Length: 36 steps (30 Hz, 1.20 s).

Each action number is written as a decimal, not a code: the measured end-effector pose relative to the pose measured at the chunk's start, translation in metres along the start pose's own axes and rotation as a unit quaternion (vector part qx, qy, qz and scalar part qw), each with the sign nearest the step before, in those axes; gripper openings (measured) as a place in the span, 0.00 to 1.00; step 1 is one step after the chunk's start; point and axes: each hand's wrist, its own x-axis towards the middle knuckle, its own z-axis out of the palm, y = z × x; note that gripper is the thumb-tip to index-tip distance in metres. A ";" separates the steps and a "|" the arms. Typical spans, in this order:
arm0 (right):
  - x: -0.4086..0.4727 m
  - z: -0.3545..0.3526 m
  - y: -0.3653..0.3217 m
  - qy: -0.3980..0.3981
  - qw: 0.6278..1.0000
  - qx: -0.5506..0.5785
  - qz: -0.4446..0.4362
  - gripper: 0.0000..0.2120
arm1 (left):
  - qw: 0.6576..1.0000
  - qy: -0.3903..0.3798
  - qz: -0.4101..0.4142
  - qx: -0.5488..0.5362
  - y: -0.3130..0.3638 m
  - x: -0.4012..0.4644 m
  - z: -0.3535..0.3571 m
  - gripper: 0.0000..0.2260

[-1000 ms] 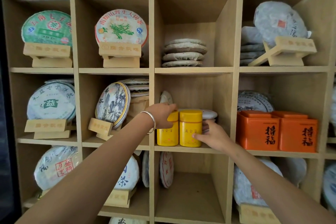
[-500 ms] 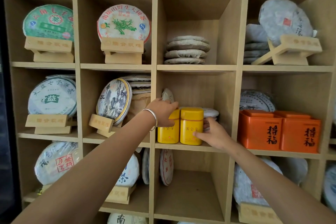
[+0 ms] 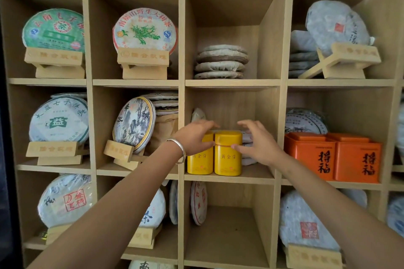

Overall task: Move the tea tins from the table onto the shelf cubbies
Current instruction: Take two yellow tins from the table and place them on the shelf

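Two yellow tea tins stand side by side in the middle cubby of the wooden shelf. The left tin is partly covered by my left hand, whose fingers reach over its top while the thumb lies against the lid's front. The right tin is in full view. My right hand is spread beside it, its thumb tip touching the tin's right edge and its fingers held above the lid. Neither hand wraps a tin.
Behind the tins lie stacked wrapped tea cakes. Two orange square tins fill the cubby to the right. Round tea cakes on wooden stands occupy the neighbouring cubbies. The cubby below the yellow tins holds one upright cake.
My right hand rose from low on the right tin's side to lid height and spread its fingers. My left hand's fingers lifted and straightened over the left tin. The tins stayed put.
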 end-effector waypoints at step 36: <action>-0.121 -0.095 0.000 0.019 0.968 -0.244 0.057 0.17 | 0.987 0.005 0.148 -0.069 0.117 0.032 0.027 0.13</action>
